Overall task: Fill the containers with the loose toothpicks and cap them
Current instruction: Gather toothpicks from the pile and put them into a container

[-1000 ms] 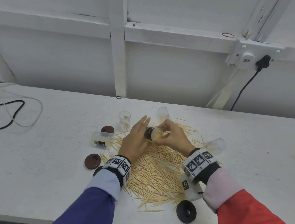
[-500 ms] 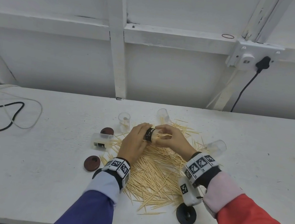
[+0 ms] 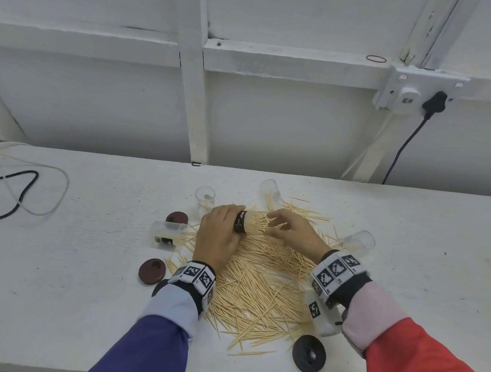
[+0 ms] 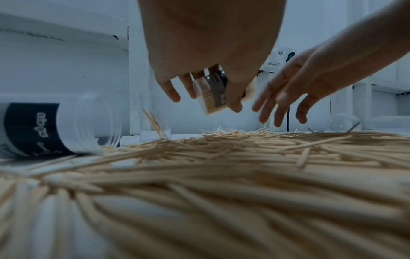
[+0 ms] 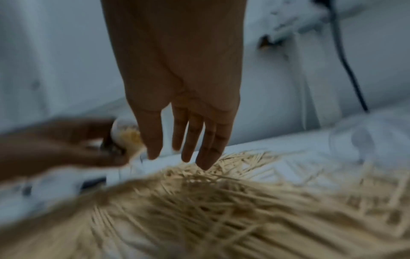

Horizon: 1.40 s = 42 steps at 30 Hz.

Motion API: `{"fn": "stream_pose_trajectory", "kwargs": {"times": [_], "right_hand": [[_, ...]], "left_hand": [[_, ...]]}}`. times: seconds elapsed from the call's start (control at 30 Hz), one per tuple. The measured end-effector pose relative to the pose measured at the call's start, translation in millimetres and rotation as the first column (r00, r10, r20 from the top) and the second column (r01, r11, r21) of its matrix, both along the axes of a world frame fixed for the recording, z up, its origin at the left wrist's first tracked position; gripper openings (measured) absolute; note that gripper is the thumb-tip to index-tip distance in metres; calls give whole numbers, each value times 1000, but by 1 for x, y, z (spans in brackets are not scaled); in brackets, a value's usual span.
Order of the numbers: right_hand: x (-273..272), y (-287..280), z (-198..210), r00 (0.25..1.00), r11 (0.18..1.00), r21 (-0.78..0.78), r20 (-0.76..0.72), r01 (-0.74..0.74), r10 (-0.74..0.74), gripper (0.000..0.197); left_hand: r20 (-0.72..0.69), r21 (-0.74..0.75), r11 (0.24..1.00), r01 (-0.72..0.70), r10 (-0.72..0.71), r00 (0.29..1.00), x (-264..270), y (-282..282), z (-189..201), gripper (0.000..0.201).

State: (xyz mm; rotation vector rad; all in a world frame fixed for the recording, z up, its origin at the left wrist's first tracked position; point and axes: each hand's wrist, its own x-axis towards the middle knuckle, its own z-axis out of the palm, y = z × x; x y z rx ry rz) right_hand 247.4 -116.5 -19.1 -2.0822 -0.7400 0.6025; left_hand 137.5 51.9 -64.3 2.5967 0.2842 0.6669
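My left hand [image 3: 222,228] grips a clear container [image 3: 245,222] with a black label, held on its side above the pile and packed with toothpicks; the left wrist view shows it [image 4: 210,98] tilted between fingers and thumb. My right hand [image 3: 279,227] hovers just to its right with straight, spread fingers [image 5: 188,140] and holds nothing, its tips close over the loose toothpicks [image 3: 255,285]. These lie in a broad heap on the white table [image 3: 66,286].
A labelled container [image 3: 168,233] lies on its side left of the pile. Further clear containers: one upright [image 3: 205,196], one tilted at the back [image 3: 270,189], one on its side at right [image 3: 359,241]. Two brown lids [image 3: 177,217] [image 3: 152,270] and a black lid [image 3: 309,354] lie around. Cables [image 3: 1,189] sit far left.
My right hand has let go of the container's open end and dropped towards the pile with fingers spread. My left hand now grips the container alone, slightly lower.
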Motion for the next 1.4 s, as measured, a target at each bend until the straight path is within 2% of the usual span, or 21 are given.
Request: {"fn": "stream_pose_trajectory", "kwargs": {"times": [0.07,0.13,0.2,0.27,0.43,0.67,0.8,0.9,1.2,1.4], "right_hand": [[-1,-1,-6,975,968,-240,184,-76,122,41],[-6,0,-13,915,886,-441,283,-143,288,51],[-13,2,-20,845,825,-545,363,-148,391,63],[-15,5,-23,812,815,-563,407,-138,419,65],[-20,12,-25,811,823,-555,424,-118,402,58],[-28,20,-25,751,837,-540,519,-83,409,38],[-32,22,-24,719,822,-563,535,-89,444,37],[-34,21,-23,692,822,-565,563,-78,452,26],[-31,10,-17,618,719,-686,520,-110,590,24],[-24,-1,-3,661,730,-668,482,-148,575,24]], "left_hand": [[-14,6,1000,-26,26,1000,0,1,0,52],[-26,2,1000,-31,31,999,-1,0,0,52],[-38,-8,1000,-28,28,999,-1,-1,-1,51],[-51,-9,1000,-28,28,998,-2,0,-1,51],[-56,-22,999,-37,36,998,-3,-1,1,49],[-49,-21,999,-41,40,998,-2,-1,1,49],[-53,-22,998,-59,58,997,-1,-1,0,51],[-61,-27,997,-70,68,996,-1,0,0,53],[-66,-23,996,-83,81,995,0,-1,1,55],[-54,-34,994,-106,104,993,-1,-1,2,57]]}}
